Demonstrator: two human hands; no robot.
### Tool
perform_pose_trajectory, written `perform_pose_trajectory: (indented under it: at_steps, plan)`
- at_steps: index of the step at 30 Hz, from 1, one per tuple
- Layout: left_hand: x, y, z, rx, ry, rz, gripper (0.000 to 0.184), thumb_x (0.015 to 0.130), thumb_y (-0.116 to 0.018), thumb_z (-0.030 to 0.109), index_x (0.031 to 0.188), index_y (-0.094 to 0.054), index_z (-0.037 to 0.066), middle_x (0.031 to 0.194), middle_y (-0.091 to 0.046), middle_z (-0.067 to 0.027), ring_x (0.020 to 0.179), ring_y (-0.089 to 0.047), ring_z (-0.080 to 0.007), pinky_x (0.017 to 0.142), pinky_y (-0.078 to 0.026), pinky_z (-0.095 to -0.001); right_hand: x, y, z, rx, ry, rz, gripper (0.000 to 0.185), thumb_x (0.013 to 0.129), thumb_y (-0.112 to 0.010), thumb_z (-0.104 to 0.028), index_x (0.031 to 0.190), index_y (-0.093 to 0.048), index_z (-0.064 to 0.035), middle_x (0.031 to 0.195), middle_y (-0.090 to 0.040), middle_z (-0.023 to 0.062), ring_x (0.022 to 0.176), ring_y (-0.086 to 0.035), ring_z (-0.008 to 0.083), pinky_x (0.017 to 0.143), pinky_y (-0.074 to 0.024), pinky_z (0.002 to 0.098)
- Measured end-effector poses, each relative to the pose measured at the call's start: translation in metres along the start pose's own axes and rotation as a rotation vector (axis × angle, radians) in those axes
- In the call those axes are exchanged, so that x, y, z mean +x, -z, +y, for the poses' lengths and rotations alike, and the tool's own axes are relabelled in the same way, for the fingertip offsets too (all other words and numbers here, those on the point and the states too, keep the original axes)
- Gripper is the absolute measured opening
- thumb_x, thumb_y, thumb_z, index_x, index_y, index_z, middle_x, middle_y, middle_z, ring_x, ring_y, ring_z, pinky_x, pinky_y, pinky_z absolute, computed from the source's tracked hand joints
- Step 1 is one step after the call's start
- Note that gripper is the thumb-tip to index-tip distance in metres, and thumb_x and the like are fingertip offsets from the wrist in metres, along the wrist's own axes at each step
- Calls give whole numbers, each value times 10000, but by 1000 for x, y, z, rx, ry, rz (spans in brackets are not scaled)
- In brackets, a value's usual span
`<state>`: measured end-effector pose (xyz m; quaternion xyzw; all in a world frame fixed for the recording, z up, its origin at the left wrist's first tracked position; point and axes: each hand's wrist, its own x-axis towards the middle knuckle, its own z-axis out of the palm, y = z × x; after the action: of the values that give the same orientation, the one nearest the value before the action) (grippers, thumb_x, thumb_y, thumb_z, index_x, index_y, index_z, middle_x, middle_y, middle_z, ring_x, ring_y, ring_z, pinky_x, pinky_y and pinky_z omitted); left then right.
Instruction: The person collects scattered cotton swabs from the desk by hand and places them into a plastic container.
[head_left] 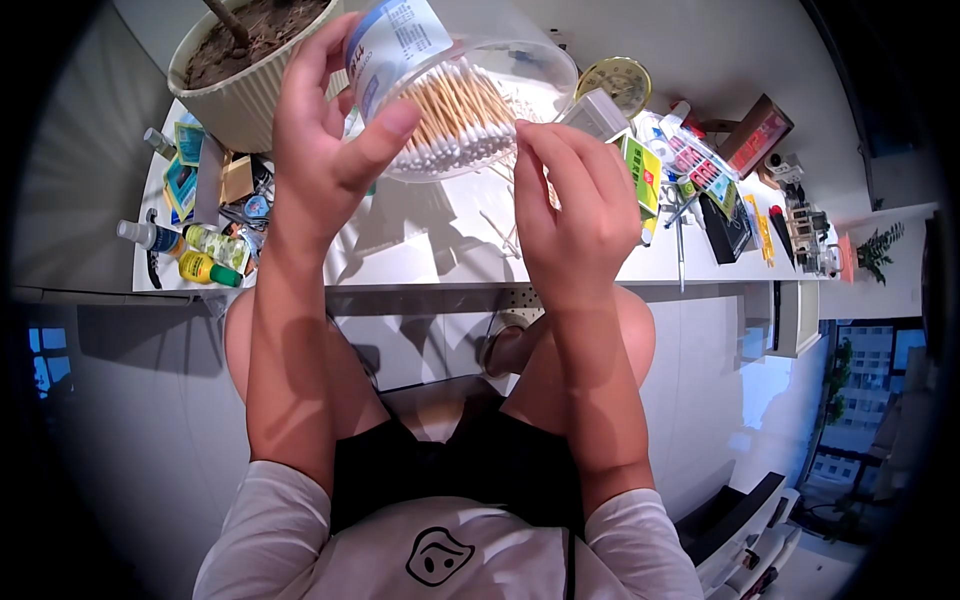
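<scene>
A clear round tub [510,45] with a blue and white label is tilted over the white table, its opening toward me. Many cotton swabs [455,115] with wooden sticks and white tips lie packed inside it. My left hand [335,130] is wrapped round the tub's left side, thumb over the label's lower edge. At the tub's right rim is my right hand [575,200], thumb and fingers pinched together; what they hold, if anything, is too small to make out. A few loose swabs [497,232] lie on the table [400,262] between my hands.
At the back left stands a ribbed pot [235,105] with soil and a stem. Bottles [205,268] and small packets crowd the left end. To the right are a green and yellow box [640,175], a pill organizer [700,160], a black box [728,228] and a round gold-rimmed object [615,85].
</scene>
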<state>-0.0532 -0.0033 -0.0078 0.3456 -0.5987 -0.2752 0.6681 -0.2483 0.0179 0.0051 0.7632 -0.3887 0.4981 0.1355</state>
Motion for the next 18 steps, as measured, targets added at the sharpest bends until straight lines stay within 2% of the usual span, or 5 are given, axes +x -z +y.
perform_pose_trajectory:
  at_steps: [3, 5, 18]
  plan:
    - [1, 0, 1, -4, -1, -13, 905, 740, -666, 487, 1334, -325, -105, 1270, -455, -195, 1197, -449, -244, 1032, -336, -358, 1, 1, -1, 2, -34, 4, 162, 713, -700, 8, 860, -674, -55, 825, -655, 59, 721, -606, 213, 632, -484, 298]
    - [0, -2, 1, -3, 0, 1, 905, 741, -665, 488, 1334, -326, -105, 1268, -456, -194, 1194, -451, -243, 1031, -333, -355, -2, -3, 2, 22, -10, 30, 236, 677, -676, -7, 909, -662, -50, 851, -619, 43, 705, -566, 217, 628, -446, 331]
    - [0, -1, -2, 15, 0, -16, 888, 752, -660, 488, 1329, -334, -104, 1260, -467, -190, 1186, -457, -239, 1028, -330, -340, 1, -6, 6, -59, 33, -8, 221, 698, -639, -22, 914, -650, -63, 846, -635, 7, 662, -524, 198, 599, -409, 324]
